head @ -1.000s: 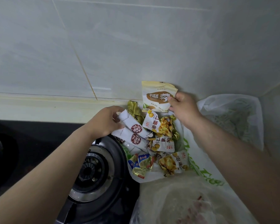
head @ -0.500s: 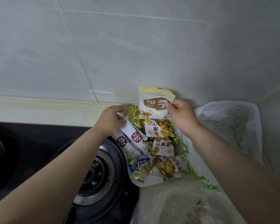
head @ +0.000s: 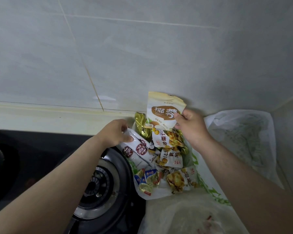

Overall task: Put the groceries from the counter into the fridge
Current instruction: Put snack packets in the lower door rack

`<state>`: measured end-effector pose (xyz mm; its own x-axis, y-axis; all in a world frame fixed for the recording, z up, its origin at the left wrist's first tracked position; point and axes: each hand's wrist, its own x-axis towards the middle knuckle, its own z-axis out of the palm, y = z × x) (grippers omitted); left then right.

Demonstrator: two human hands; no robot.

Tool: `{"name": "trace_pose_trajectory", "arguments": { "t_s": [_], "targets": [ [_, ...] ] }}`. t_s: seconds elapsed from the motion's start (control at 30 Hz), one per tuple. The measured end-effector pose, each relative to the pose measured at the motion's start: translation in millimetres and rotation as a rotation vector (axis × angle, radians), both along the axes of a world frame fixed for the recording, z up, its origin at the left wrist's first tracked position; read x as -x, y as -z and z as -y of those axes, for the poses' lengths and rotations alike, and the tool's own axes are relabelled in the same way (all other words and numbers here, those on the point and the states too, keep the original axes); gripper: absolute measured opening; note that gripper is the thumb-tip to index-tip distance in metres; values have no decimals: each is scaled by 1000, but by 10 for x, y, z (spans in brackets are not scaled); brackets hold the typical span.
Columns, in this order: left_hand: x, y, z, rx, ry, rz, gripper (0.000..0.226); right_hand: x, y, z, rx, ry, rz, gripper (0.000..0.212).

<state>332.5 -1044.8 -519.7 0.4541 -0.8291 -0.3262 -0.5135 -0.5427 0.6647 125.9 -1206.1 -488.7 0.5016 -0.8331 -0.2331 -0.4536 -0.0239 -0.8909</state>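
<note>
- Cream pouch (head: 162,114), above the pile (head: 169,157) at the back edge of the counter (head: 61,122), pinched in right hand (head: 191,127): lift straight.
- White packets (head: 138,150) clasped by curled left hand (head: 116,132): raise slowly, dragging none out of the bag (head: 159,195).

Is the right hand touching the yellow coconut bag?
Touching. The head view shows the right hand pinching the right edge of the coconut bag. The left hand grips a white packet.
</note>
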Motion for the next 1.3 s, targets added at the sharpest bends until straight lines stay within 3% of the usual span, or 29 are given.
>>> {"name": "trace_pose_trajectory", "arguments": {
  "t_s": [0.17, 0.4, 0.5, 0.67, 0.9, 1.3],
  "targets": [
    [37, -58, 25, 155, -41, -69, 24, 29, -44, -40, 16, 6, 4, 25],
    [183, -205, 111, 380, -365, -421, 8, 86, -198, -127, 1, 51, 48, 23],
    [232, -290, 126, 465, -434, -483, 2, 110, -295, -151, -7, 76, 86, 26],
    [263, -538, 65, 602, -523, -535, 6, 177, -437, -266, -27, 86, 174, 24],
    [441, -897, -222, 647, -519, -579, 5, 297, -608, -559, -9, 75, 235, 26],
    [842, -1623, -1275, 737, -557, -438, 9, 637, -1152, -1292, 64, -28, 283, 23]
  ]
}}
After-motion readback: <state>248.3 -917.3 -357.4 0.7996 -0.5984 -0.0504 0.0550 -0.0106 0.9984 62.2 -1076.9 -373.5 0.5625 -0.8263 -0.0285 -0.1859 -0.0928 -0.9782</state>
